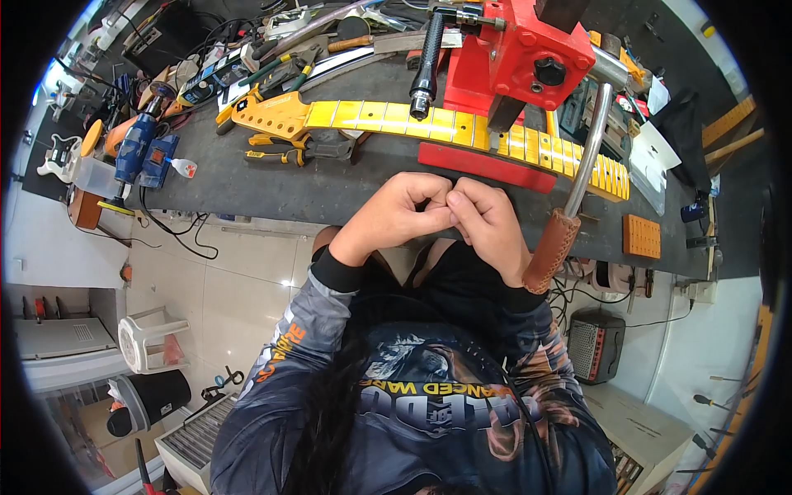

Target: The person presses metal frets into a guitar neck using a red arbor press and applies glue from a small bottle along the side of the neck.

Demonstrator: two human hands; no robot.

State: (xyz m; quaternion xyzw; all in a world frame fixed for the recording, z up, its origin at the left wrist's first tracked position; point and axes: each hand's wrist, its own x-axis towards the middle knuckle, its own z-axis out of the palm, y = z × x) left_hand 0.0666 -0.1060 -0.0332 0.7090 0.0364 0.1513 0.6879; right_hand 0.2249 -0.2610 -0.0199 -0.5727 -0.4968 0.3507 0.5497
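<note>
My left hand [402,213] and my right hand [488,221] meet in front of the bench edge, fingertips pinched together; whatever they hold, if anything, is hidden. Just beyond them a red bar [487,167] lies on the dark bench. Behind it stretches a yellow guitar neck [396,118], its headstock at the left and its fretted end at the right, under a red press [528,51]. The press's metal lever [590,153] comes down to a brown leather-wrapped handle [553,252] close beside my right hand.
Yellow-and-black pliers [280,154] lie left of my hands. A blue power tool [136,148] stands at the far left. An orange slotted block [641,237] sits at the right edge. Many tools crowd the back, and a white stool [153,338] is on the floor.
</note>
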